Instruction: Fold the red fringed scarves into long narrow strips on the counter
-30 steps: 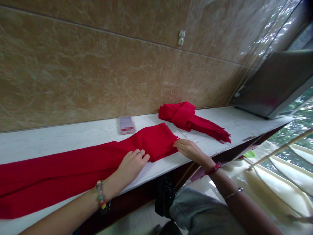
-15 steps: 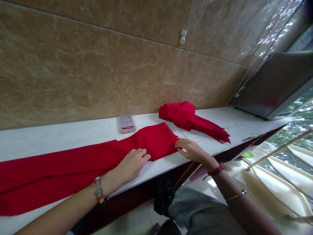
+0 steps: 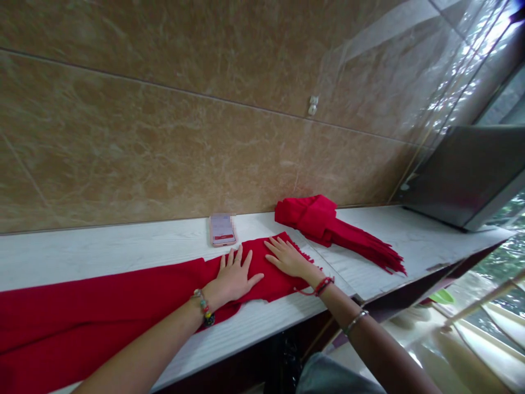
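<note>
A long red scarf (image 3: 123, 295) lies spread along the white counter, its fringed end toward the right. My left hand (image 3: 235, 278) rests flat on it with fingers spread, a beaded bracelet at the wrist. Just to the right, my right hand (image 3: 291, 259) also lies palm down on the cloth near the fringe, fingers stretched out. Neither hand grips anything. A second red scarf (image 3: 305, 214), folded and knotted with its fringe hanging out to the right, sits behind and to the right of my hands.
A phone (image 3: 222, 230) with a lit screen lies behind the scarf, near the brown marbled wall (image 3: 164, 137). At the counter's (image 3: 385, 235) far right stands a dark, box-like appliance (image 3: 467, 175). The counter's front edge runs just below my hands.
My right hand has left the fringed edge and moved left onto the scarf, flattening out. My left hand has opened from curled fingers to spread ones. The camera view has tilted upward.
</note>
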{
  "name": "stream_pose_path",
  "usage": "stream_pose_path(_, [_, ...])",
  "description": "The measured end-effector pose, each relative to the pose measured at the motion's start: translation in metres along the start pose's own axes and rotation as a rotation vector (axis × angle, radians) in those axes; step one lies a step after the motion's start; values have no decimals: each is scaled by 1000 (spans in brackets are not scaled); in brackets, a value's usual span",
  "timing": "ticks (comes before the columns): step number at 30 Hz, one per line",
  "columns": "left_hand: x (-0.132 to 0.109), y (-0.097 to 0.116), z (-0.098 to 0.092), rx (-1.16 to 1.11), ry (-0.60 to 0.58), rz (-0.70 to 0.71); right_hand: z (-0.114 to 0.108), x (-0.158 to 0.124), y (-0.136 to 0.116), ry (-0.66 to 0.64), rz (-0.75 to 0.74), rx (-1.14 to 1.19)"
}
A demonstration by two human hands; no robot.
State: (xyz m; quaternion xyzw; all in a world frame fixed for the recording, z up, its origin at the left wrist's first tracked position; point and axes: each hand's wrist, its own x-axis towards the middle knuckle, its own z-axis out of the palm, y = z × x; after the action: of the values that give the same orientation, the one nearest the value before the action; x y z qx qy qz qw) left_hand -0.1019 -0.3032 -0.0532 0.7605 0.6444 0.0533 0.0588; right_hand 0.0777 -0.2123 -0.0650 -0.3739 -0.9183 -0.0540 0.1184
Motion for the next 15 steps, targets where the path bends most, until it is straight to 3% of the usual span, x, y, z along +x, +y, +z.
stream_pose_path(4, [-7,-4,0,-1,-9,-66,5,-6,6,-9,45,-12])
stream_pose_path(7, [-4,-16,-12,-31,25,-62,0,-4,8,-41,66,-3])
stream_pose_path(11, [0,-49,-40,-119,37,-48,-11,5,-1,12,36,18])
stream_pose_path(15, [-9,-85,-60,-103,-113,-57,-17,24,-25,61,-107,77])
